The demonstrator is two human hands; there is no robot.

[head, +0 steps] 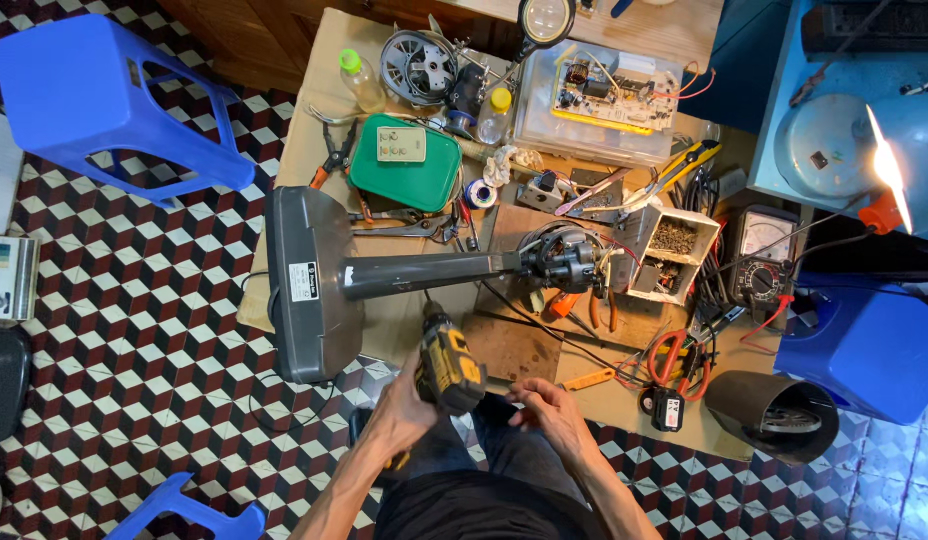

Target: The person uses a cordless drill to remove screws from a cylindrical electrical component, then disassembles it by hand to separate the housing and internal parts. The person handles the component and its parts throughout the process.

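Your left hand's fingers [409, 385] are wrapped tight round the yellow drill [450, 362] at the bench's near edge, right hand [549, 410] loosely curled and empty beside it, so a slip could gouge the grey fan stand [424, 272].

A small pale rectangular label [303, 281] sat on the dark grey flat base of the fan stand [306, 240], which overhung the left edge of the cardboard-covered worktop [329, 100]. A cream rectangular card-like label [401, 144] lay on the green rounded plastic lid [405, 165] near the worktop's far left part. Toward the right edge stood a dark analogue meter [765, 255] with a pale dial face, and a clear plastic box [596, 115] holding a circuit board rested by the far edge.
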